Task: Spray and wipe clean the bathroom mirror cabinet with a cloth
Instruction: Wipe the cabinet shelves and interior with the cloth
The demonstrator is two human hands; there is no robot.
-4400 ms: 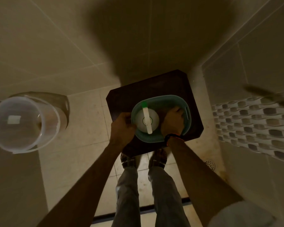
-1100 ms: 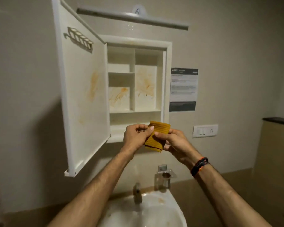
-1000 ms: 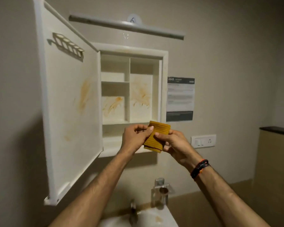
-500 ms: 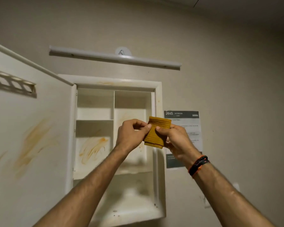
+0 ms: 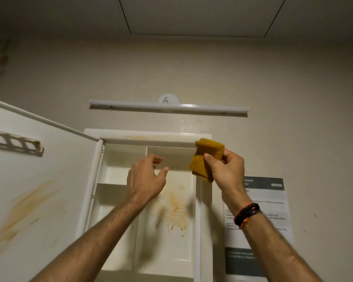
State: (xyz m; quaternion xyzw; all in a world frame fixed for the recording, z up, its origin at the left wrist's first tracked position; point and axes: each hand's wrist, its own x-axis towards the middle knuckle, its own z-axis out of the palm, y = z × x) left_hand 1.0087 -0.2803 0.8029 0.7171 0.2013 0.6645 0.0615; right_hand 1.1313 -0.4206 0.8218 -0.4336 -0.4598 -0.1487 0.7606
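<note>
So the right hand [image 5: 225, 169] has the folded yellow cloth [image 5: 205, 159] pinched between thumb and curled fingers, held up at the cabinet's [image 5: 147, 137] top right corner, probably so wiping starts at the top edge and works down. The left hand [image 5: 146, 180] is empty, fingers loose and spread in front of the shelves, looks ready to steady something. The door [image 5: 39, 180] hangs open to the left, so the orange stains [image 5: 175, 212] inside are reachable. No spray bottle in view.
</note>
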